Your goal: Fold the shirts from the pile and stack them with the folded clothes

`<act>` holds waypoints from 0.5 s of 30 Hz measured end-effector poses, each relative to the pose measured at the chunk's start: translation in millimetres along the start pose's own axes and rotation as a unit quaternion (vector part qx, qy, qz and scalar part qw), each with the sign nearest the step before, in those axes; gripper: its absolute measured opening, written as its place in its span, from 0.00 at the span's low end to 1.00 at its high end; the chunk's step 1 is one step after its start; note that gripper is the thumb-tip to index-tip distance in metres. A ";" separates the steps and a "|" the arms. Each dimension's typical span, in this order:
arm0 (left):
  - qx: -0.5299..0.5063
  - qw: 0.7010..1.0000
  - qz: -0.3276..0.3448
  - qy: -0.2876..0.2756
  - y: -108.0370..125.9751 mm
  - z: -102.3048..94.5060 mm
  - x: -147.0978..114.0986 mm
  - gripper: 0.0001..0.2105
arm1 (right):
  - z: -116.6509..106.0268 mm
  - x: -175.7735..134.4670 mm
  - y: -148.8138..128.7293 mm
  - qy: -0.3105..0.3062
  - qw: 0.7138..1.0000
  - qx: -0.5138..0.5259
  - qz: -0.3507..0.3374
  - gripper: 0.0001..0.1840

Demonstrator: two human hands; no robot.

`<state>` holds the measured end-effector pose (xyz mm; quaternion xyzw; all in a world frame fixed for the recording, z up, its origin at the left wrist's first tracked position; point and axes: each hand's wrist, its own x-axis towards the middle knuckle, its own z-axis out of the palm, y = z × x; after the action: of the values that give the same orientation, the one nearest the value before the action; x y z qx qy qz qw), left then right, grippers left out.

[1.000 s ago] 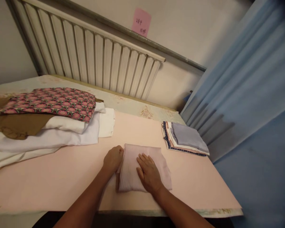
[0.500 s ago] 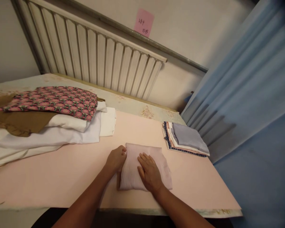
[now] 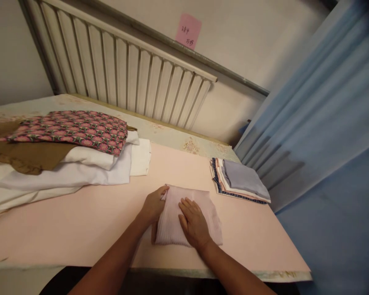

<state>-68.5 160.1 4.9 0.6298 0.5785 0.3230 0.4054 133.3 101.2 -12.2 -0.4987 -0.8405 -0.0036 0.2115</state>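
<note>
A pale pink ribbed cloth, folded into a rough rectangle, lies in front of me on the peach table cover. My left hand pinches its upper left corner between thumb and fingers, lifting that edge slightly. On the middle of the cloth my right hand rests palm down, fingers stretched out. The cloth's right edge is uneven, and part of its lower edge is covered by my right wrist.
Loose clothes lie at the left: a pink floral garment over brown and white fabric. A folded stack with a grey-blue piece on top sits at the right, near a blue curtain. A radiator stands behind the table.
My left hand has moved slightly up and right, with the cloth's corner drawn a little inward. My right hand stays flat in the same place on the cloth.
</note>
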 end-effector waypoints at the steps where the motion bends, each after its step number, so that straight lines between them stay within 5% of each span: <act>1: -0.004 1.000 -0.003 0.001 -1.5 0.3 0.5 0.27 | 0.2 -0.1 0.1 0.000 1.000 0.001 0.001 0.23; 15: -0.008 0.998 -0.029 0.051 10.7 3.4 -3.1 0.25 | -0.7 0.1 -0.7 0.013 1.000 -0.002 -0.005 0.23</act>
<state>-61.0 156.5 13.0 0.5925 0.6139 0.3476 0.3890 132.9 100.8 -11.3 -0.4946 -0.8404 -0.0132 0.2210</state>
